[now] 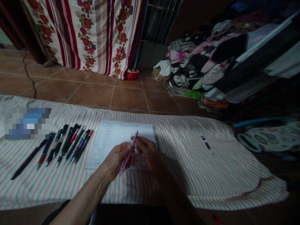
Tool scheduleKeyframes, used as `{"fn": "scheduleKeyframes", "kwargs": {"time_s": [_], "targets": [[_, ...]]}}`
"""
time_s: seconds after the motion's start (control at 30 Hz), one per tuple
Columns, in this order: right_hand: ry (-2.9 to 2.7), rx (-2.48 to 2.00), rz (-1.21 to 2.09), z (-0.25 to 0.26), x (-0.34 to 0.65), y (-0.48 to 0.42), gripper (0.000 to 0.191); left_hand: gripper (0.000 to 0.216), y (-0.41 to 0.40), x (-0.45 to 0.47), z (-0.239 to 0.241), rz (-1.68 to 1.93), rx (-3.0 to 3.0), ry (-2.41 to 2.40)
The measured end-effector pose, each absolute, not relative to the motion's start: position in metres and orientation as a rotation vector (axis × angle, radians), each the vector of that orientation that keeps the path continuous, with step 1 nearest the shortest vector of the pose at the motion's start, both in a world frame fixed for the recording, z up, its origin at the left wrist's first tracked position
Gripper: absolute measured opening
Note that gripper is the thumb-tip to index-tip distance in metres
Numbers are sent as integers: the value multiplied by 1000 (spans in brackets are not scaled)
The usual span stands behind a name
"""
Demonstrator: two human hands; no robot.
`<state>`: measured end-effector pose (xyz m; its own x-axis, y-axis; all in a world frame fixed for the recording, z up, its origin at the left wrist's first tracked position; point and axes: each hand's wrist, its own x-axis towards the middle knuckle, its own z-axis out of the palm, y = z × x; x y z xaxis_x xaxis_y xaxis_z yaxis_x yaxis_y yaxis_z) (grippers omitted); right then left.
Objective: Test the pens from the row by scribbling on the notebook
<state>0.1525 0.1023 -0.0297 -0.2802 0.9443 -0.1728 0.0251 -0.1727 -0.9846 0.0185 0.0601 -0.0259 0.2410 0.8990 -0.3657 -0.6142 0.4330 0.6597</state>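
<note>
A pink pen (128, 152) stands tilted between my two hands. My left hand (118, 157) closes around its lower barrel, and the fingers of my right hand (147, 153) pinch it higher up. Beneath both hands lies an open spiral notebook (112, 140) with a printed, tabular page. To its left, a row of several dark and coloured pens (67, 145) lies fanned out on a striped cloth (199, 175). One more slim pen (206, 144) rests apart on the cloth at the right.
A pixelated blue-and-grey item (27, 123) lies at the cloth's far left. Beyond the cloth are brown floor tiles (128, 98), a floral striped curtain (86, 34), and a small red basket (132, 74). A heap of clothes (203, 59) fills the right.
</note>
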Motion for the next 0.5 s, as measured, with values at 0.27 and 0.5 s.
{"fn": "scheduleKeyframes", "kwargs": {"time_s": [0.27,0.5], "targets": [[-1313,-1217,1493,-24,155,102,34,33,60,18,-21,1111,610,915],[-1400,-1215,1391,-21,157,103,30,24,56,10,-14,1024,770,883]]}}
